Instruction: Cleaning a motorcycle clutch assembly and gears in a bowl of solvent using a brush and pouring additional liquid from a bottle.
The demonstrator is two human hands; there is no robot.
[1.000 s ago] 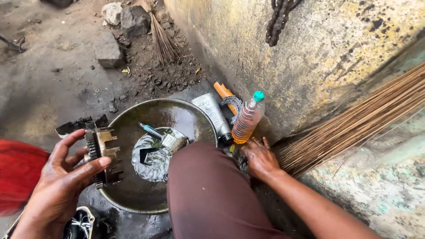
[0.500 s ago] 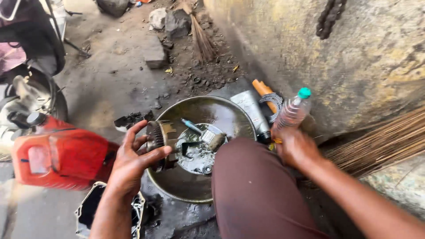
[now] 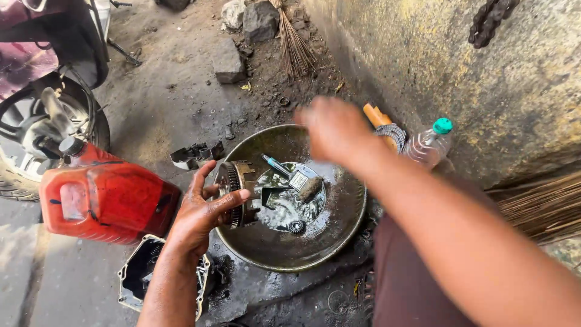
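My left hand grips a round toothed metal clutch housing at the left rim of a wide metal basin. The basin holds dark liquid, a paintbrush with a blue handle and a small gear. My right hand is blurred in mid-air above the far side of the basin, holding nothing that I can see. A clear plastic bottle with a green cap stands near the wall, beside an orange tool.
A red plastic jerrycan lies at the left, a motorcycle wheel behind it. An engine cover rests on the wet ground below my left arm. Stones, a broom and a stained wall border the spot.
My right hand has let go of the bottle and swung left over the basin. The bottle now stands by the wall. The view has shifted to the left.
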